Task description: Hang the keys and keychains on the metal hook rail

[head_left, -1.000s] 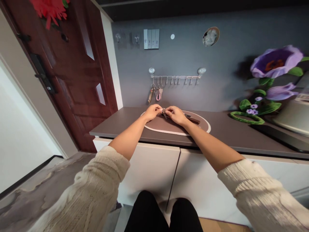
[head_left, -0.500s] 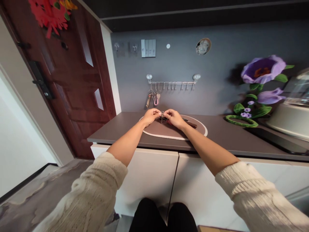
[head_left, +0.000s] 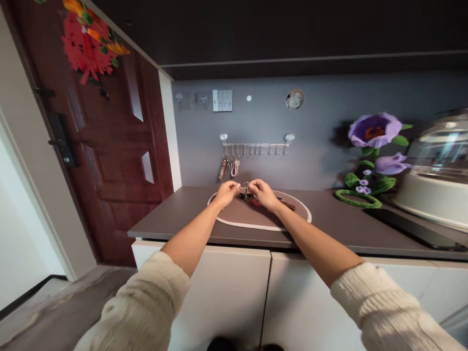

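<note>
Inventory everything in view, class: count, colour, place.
Key ring: 1, silver, centre
Countertop: 1, taupe, centre
Placemat: 1, brown, countertop
Unclear items: several, mixed, placemat
Hook rail: 1, clear, wall
Keyrings: several, mixed, rail
Switch panel: 1, grey, wall
Hooks: 2, clear, wall
Hole: 1, white-stuffed, wall
Artificial flowers: several, purple, right
Domed appliance: 1, cream, right
Slab: 1, black, right
Door: 1, maroon, left
Ornament: 1, red, door
Cupboard doors: 2, white, below
Left hand: 1, bare, beside ring
Right hand: 1, bare, at ring
</note>
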